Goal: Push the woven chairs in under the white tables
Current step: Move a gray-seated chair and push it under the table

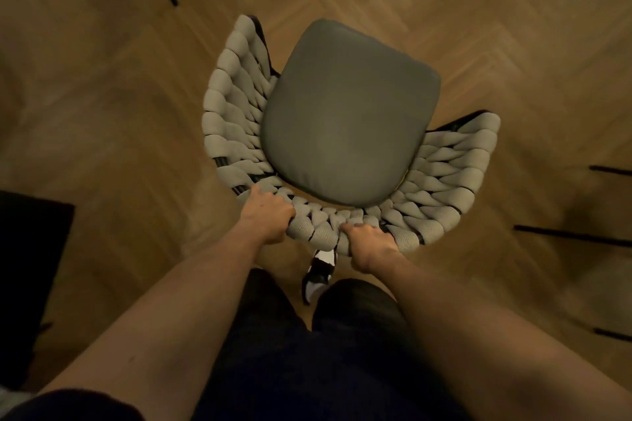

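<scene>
While both hands clasp its backrest top, left hand (266,218), right hand (369,246), woven chair (345,120) ahead

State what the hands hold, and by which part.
Both the left hand and the right hand grip the woven chair by the top rim of its curved back.

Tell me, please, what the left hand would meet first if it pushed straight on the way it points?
The left hand already grips the woven chair back; straight ahead lies the grey seat cushion, probably first, though depth is unclear.
</scene>
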`<action>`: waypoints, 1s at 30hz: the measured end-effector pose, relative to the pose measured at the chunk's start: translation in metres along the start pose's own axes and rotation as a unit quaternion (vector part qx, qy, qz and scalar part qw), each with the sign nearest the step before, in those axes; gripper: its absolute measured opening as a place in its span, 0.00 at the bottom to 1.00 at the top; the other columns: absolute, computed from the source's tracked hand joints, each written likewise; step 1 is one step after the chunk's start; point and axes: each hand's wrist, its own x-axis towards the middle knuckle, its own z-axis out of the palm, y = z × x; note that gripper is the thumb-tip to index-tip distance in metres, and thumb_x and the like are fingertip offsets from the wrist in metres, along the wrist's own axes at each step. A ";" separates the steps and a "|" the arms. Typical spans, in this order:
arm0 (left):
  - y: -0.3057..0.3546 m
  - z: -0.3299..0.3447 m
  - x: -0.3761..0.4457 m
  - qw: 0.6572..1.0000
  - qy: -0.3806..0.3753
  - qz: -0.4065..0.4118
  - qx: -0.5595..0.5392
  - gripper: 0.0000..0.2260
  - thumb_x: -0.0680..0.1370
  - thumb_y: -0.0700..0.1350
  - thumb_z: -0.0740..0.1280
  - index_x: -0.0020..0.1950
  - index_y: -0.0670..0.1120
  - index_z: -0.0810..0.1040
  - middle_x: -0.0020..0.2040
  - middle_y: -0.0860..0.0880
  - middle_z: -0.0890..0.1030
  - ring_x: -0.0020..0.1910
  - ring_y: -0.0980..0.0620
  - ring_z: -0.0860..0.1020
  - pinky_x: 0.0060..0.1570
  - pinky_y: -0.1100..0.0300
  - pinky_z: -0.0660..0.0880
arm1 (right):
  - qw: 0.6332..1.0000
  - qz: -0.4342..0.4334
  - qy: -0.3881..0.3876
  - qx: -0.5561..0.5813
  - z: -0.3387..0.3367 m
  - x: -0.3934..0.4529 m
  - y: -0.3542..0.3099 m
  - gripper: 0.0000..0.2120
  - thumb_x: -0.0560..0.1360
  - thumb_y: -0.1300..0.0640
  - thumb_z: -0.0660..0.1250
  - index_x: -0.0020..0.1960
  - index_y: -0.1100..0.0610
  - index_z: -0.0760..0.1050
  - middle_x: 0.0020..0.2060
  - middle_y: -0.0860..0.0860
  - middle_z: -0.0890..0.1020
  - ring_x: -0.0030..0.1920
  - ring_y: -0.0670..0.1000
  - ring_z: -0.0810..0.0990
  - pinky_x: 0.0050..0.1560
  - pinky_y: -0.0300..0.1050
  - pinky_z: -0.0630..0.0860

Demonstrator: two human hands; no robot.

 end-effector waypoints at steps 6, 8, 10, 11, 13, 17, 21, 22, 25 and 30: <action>0.064 0.031 -0.036 0.997 0.000 -0.064 -0.053 0.12 0.77 0.49 0.66 0.61 0.54 0.78 0.55 0.50 0.80 0.56 0.47 0.78 0.64 0.43 0.63 | 0.996 -0.040 -0.015 -0.076 0.027 -0.023 0.031 0.33 0.75 0.59 0.67 0.77 0.45 0.61 0.69 0.52 0.74 0.68 0.58 0.72 0.63 0.58 0.74; 0.085 0.039 -0.049 0.994 -0.003 -0.083 -0.075 0.13 0.78 0.49 0.66 0.62 0.54 0.78 0.56 0.49 0.80 0.57 0.47 0.78 0.64 0.44 0.63 | 0.993 -0.050 -0.024 -0.101 0.035 -0.030 0.039 0.34 0.75 0.58 0.67 0.78 0.44 0.59 0.70 0.52 0.73 0.69 0.58 0.72 0.64 0.58 0.73; 0.106 0.051 -0.060 0.989 0.000 -0.108 -0.106 0.13 0.77 0.50 0.66 0.62 0.54 0.78 0.57 0.49 0.80 0.58 0.48 0.77 0.63 0.44 0.63 | 0.988 -0.065 -0.027 -0.134 0.043 -0.038 0.045 0.35 0.75 0.58 0.67 0.78 0.43 0.57 0.70 0.52 0.73 0.70 0.59 0.72 0.66 0.58 0.73; 0.115 0.056 -0.065 0.986 -0.001 -0.117 -0.122 0.13 0.77 0.50 0.66 0.61 0.54 0.78 0.56 0.50 0.80 0.57 0.48 0.77 0.63 0.44 0.63 | 0.987 -0.070 -0.029 -0.144 0.046 -0.041 0.048 0.36 0.75 0.58 0.66 0.79 0.43 0.57 0.71 0.52 0.73 0.70 0.59 0.71 0.66 0.58 0.72; 0.138 0.069 -0.079 0.977 -0.001 -0.143 -0.156 0.11 0.77 0.51 0.66 0.58 0.54 0.79 0.53 0.51 0.81 0.55 0.48 0.78 0.62 0.44 0.64 | 0.981 -0.086 -0.033 -0.171 0.056 -0.048 0.055 0.36 0.75 0.59 0.65 0.79 0.42 0.57 0.71 0.52 0.72 0.70 0.59 0.71 0.67 0.58 0.71; 0.191 0.090 -0.108 0.957 -0.009 -0.196 -0.212 0.10 0.77 0.51 0.65 0.57 0.55 0.79 0.53 0.51 0.81 0.55 0.47 0.78 0.61 0.45 0.64 | 0.960 -0.122 -0.040 -0.249 0.077 -0.063 0.069 0.37 0.75 0.61 0.65 0.79 0.41 0.57 0.71 0.51 0.72 0.70 0.58 0.71 0.66 0.58 0.72; 0.247 0.107 -0.129 0.928 -0.025 -0.251 -0.273 0.11 0.77 0.49 0.65 0.60 0.54 0.78 0.55 0.50 0.81 0.57 0.47 0.78 0.63 0.44 0.63 | 0.930 -0.167 -0.049 -0.324 0.093 -0.077 0.082 0.35 0.76 0.59 0.67 0.78 0.42 0.58 0.71 0.51 0.73 0.70 0.58 0.72 0.65 0.58 0.72; 0.261 0.112 -0.133 0.918 -0.025 -0.266 -0.292 0.11 0.77 0.49 0.65 0.59 0.54 0.78 0.55 0.50 0.80 0.57 0.47 0.78 0.63 0.44 0.63 | 0.921 -0.179 -0.052 -0.343 0.096 -0.080 0.086 0.35 0.76 0.59 0.67 0.78 0.42 0.58 0.71 0.51 0.72 0.70 0.58 0.72 0.65 0.58 0.72; 0.302 0.125 -0.140 0.882 -0.036 -0.306 -0.358 0.09 0.78 0.48 0.64 0.57 0.54 0.78 0.53 0.50 0.80 0.56 0.47 0.78 0.66 0.42 0.59 | 0.891 -0.206 -0.065 -0.400 0.105 -0.085 0.097 0.35 0.76 0.60 0.66 0.78 0.41 0.57 0.72 0.51 0.71 0.70 0.58 0.71 0.66 0.57 0.72; 0.367 0.129 -0.138 0.820 -0.048 -0.360 -0.443 0.12 0.77 0.49 0.65 0.60 0.55 0.78 0.53 0.50 0.80 0.56 0.46 0.78 0.69 0.38 0.56 | 0.835 -0.240 -0.090 -0.488 0.106 -0.093 0.112 0.35 0.78 0.58 0.66 0.80 0.43 0.56 0.74 0.53 0.68 0.74 0.58 0.67 0.71 0.58 0.67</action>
